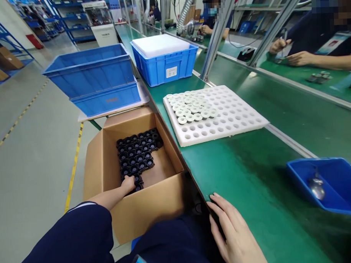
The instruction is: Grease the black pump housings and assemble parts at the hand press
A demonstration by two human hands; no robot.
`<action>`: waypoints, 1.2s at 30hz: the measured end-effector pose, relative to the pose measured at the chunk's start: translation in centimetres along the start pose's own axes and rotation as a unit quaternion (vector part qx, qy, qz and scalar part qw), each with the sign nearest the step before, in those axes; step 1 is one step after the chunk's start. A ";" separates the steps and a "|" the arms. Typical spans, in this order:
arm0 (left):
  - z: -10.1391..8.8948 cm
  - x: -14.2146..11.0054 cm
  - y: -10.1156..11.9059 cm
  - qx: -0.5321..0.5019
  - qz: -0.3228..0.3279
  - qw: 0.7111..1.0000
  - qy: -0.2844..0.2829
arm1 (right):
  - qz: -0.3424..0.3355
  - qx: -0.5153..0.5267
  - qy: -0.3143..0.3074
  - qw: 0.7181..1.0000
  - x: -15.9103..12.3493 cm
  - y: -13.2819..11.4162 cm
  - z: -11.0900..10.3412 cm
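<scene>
My left hand (128, 184) reaches down into an open cardboard box (94, 161). Its fingers are closed at a black cup-shaped part (137, 179) near the box's near wall; the fingertips are partly hidden. Rows of similar black parts (139, 150) stand on the box floor, mostly to the left and back. My right hand (229, 225) lies at the edge of the green workbench (220, 172), fingers stretched out, holding nothing. On the bench, a white foam tray (240, 110) with round holes carries several pale ring-shaped pieces (189, 107) in its left part.
Stacked blue crates (90, 75) stand beyond the box on a low stand. A blue crate (164, 66) with white foam sits on the bench. At right, a blue bin (333, 185) holds a shiny metal part (317, 188). Co-workers sit across the metal frame (218, 34).
</scene>
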State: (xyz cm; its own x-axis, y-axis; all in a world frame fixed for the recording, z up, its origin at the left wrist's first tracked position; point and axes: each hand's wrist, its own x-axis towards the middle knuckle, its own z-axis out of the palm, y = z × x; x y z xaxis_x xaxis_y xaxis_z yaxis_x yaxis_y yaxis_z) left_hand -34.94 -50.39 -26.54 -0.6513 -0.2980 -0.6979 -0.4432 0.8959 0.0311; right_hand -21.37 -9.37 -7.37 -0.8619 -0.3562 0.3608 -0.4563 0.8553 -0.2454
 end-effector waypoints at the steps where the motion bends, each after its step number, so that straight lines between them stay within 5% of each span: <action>1: 0.0 0.0 0.1 0.006 0.000 1.000 0.002 | 0.003 -0.002 0.001 1.000 0.0 0.1 0.0; 16: 0.4 1.5 0.3 -0.043 -0.021 0.999 -0.001 | 0.012 0.014 -0.004 1.000 0.9 0.7 -0.4; 25: -2.6 -1.5 0.4 -0.214 -0.043 0.976 -0.009 | 0.029 0.034 0.000 0.999 0.9 0.3 -0.5; 30: -7.4 -4.9 -0.7 -0.417 0.040 0.908 -0.004 | 0.042 0.053 -0.004 0.998 0.5 0.3 -0.4; 36: -10.0 -11.2 1.4 -0.626 0.209 0.747 -0.079 | 0.049 0.097 -0.013 0.994 0.4 0.4 0.0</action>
State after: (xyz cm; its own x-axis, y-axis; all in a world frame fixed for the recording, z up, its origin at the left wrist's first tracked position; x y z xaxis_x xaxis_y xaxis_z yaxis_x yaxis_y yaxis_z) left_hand -34.44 -49.14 -11.52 -0.8574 0.0532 -0.5119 -0.5140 -0.1394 0.8464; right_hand -21.84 -9.20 -7.35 -0.9083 -0.2867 0.3046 -0.4022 0.7990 -0.4470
